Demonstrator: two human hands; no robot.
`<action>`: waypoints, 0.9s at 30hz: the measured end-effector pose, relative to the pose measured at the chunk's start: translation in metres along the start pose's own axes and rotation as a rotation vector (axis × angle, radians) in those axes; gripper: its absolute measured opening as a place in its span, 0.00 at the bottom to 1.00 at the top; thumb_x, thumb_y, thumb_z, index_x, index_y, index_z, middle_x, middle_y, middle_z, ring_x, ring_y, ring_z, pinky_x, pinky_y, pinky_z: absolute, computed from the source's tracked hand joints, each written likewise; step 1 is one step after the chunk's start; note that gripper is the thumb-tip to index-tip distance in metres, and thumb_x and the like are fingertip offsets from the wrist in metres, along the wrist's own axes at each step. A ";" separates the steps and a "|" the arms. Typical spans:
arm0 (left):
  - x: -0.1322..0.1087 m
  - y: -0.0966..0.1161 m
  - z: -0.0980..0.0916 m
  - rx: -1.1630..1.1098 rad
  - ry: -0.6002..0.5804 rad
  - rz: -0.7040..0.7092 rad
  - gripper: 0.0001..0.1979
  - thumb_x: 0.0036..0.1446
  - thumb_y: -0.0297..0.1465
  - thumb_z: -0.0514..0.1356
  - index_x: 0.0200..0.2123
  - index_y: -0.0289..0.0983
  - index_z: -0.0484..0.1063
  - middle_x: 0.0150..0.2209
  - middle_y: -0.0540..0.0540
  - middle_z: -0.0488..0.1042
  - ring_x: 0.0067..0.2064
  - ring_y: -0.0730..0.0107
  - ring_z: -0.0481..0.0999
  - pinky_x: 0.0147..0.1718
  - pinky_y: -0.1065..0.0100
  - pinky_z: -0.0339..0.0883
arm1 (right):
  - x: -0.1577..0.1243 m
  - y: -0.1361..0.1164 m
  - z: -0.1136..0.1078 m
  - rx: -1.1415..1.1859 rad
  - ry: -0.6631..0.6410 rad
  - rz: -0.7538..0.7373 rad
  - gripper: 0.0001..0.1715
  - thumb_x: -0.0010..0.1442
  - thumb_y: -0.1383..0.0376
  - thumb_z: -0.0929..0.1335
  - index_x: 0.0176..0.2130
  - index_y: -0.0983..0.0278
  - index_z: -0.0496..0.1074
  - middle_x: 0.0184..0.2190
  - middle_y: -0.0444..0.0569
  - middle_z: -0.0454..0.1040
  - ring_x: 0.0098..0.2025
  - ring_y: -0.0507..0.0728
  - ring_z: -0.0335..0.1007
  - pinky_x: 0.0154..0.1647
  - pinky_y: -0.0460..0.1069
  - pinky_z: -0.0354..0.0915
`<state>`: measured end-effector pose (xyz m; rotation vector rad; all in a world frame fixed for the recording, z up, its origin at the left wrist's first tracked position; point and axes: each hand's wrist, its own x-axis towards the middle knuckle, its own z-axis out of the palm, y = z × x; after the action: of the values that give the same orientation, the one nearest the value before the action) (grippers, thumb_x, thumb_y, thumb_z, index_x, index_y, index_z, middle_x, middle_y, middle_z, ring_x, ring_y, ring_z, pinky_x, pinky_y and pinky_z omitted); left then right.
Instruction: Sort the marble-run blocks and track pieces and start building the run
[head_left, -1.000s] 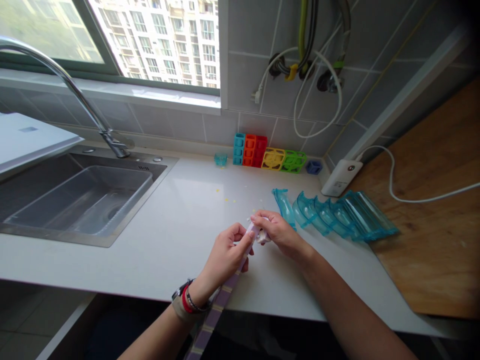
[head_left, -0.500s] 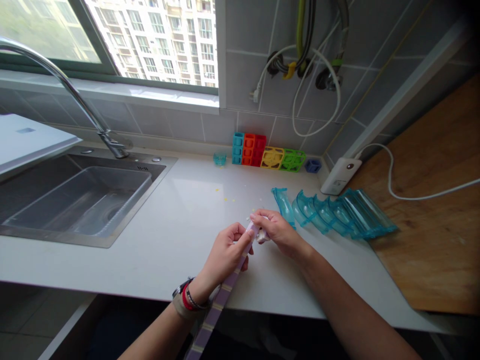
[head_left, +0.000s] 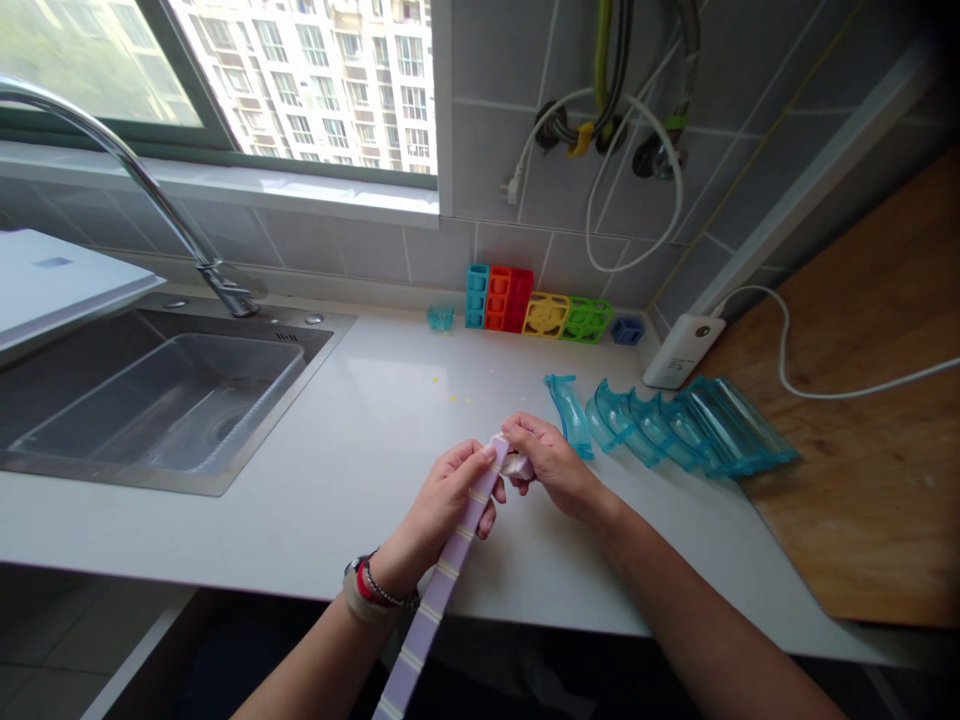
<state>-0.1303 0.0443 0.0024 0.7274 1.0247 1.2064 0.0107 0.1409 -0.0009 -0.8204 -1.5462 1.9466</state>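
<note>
Pinching the lilac strip (head_left: 439, 590), your left hand (head_left: 450, 495) and right hand (head_left: 553, 465) seem to be working its tip; it trails toward seven o'clock, and the next move needs a steady hold.

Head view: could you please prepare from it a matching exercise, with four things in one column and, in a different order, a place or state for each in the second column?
Things
1. Purple strip
2. Clear plastic basin
3. Yellow block
4. White device

Places or states
A. Set inside the sink
B. Has a white cord at its upper end
C. Held by the left hand, with the right hand at its far end
D. Between a red block and a green block

Right pairs: 1-C, 2-A, 3-D, 4-B
</note>
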 end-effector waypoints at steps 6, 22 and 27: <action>0.001 -0.005 0.003 0.078 0.032 0.032 0.20 0.63 0.50 0.60 0.34 0.40 0.60 0.27 0.53 0.75 0.15 0.78 0.69 0.13 0.76 0.58 | 0.000 -0.004 0.000 -0.019 0.023 0.044 0.23 0.61 0.46 0.69 0.31 0.62 0.65 0.18 0.37 0.67 0.14 0.47 0.60 0.11 0.41 0.54; -0.011 0.007 0.002 0.533 0.006 -0.016 0.18 0.65 0.48 0.58 0.35 0.40 0.63 0.28 0.50 0.76 0.18 0.73 0.74 0.16 0.75 0.62 | -0.007 -0.016 -0.017 -0.111 -0.145 0.298 0.24 0.60 0.46 0.71 0.31 0.62 0.65 0.18 0.36 0.62 0.13 0.45 0.50 0.09 0.40 0.43; -0.005 0.007 -0.007 0.354 0.009 -0.005 0.20 0.64 0.50 0.59 0.35 0.39 0.63 0.28 0.51 0.76 0.17 0.75 0.73 0.16 0.76 0.60 | -0.005 -0.020 -0.015 0.033 -0.069 0.193 0.23 0.61 0.46 0.71 0.39 0.62 0.69 0.20 0.38 0.67 0.15 0.46 0.53 0.11 0.41 0.48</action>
<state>-0.1398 0.0407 0.0074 0.9932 1.2635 1.0341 0.0258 0.1516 0.0169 -0.9267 -1.5187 2.1523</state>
